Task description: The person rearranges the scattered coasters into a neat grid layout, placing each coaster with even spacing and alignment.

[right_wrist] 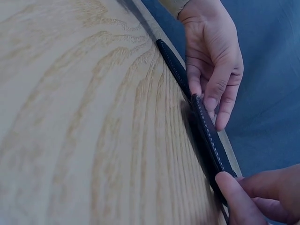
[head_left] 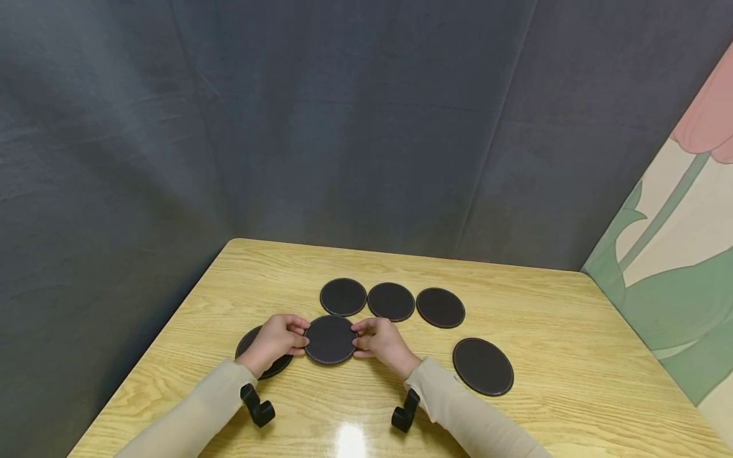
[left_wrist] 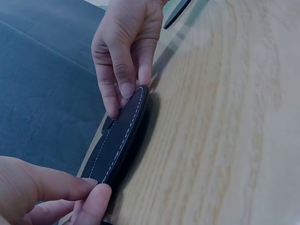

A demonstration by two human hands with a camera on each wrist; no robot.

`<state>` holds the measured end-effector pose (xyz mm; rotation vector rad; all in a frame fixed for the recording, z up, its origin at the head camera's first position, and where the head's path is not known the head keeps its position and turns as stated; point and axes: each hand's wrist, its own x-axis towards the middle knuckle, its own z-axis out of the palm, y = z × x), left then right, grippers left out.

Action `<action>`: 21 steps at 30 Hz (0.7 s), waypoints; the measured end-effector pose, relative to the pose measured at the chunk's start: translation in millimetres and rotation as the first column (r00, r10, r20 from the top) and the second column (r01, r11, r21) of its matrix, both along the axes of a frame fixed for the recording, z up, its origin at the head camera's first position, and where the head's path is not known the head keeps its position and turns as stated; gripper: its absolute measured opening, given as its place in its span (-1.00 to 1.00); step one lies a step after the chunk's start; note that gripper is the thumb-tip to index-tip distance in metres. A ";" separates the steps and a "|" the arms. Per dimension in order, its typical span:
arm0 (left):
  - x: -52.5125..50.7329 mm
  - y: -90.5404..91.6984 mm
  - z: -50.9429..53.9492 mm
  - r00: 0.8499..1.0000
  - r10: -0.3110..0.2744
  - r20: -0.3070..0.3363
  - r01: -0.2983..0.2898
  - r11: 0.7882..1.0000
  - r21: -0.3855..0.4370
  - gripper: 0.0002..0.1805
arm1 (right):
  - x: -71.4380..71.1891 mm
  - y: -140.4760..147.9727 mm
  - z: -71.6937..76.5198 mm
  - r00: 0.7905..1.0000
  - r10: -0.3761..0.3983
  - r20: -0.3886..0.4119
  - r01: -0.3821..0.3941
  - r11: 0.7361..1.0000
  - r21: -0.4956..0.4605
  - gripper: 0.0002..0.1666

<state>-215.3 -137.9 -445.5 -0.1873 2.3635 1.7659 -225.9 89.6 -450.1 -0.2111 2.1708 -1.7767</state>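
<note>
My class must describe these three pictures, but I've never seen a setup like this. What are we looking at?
There is no robot here, just a person's bare left hand and right hand. The wide picture comes from a camera on the head, looking forward and down. The other two come from cameras on the wrists, each looking at its own hand's work, so the opposite hand shows too.

On the wooden table lie flat black discs: a back disc on the left, one in the middle and one on the right, a lone disc to the right, and another disc partly hidden by the left hand. Both hands pinch a sixth, the held disc, at opposite edges.
</note>
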 end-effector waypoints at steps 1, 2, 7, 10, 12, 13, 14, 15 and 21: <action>0.3 -0.1 -0.4 1.000 -0.002 0.000 0.002 1.000 -0.006 -0.67 | -0.1 -0.2 -0.1 1.000 0.000 -0.002 0.000 1.000 0.004 -0.67; 0.7 -0.2 -0.6 1.000 -0.005 0.000 0.005 1.000 -0.010 -0.67 | -0.4 -0.4 -0.1 1.000 -0.001 0.000 0.001 1.000 0.007 -0.67; 2.0 -0.4 0.4 1.000 -0.014 -0.001 0.014 0.999 -0.030 -0.66 | -2.0 0.0 -1.9 1.000 0.005 -0.002 -0.005 1.000 0.020 -0.67; 2.3 -0.2 1.7 1.000 -0.019 0.000 0.019 0.999 -0.041 -0.66 | -3.6 0.4 -3.2 1.000 0.006 0.003 -0.006 1.000 0.019 -0.67; 2.4 0.0 2.5 1.000 -0.020 0.001 0.020 0.999 -0.044 -0.66 | -5.0 0.6 -4.2 1.000 0.004 0.008 -0.004 1.000 0.019 -0.67; 2.4 0.0 2.7 1.000 -0.021 0.001 0.021 0.999 -0.045 -0.66 | -5.6 0.7 -4.6 1.000 0.004 0.007 -0.004 1.000 0.021 -0.67; 2.4 0.1 2.8 1.000 -0.021 0.002 0.021 0.999 -0.045 -0.66 | -5.9 0.9 -4.8 1.000 0.005 0.006 -0.005 1.000 0.023 -0.67; 2.4 0.1 2.9 1.000 -0.023 0.003 0.023 0.999 -0.045 -0.66 | -6.2 1.0 -4.9 1.000 0.006 0.006 -0.006 1.000 0.025 -0.67; 1.7 0.1 3.1 1.000 -0.025 0.004 0.025 0.999 -0.044 -0.65 | -6.2 0.9 -4.1 1.000 0.006 0.008 -0.007 0.999 0.042 -0.68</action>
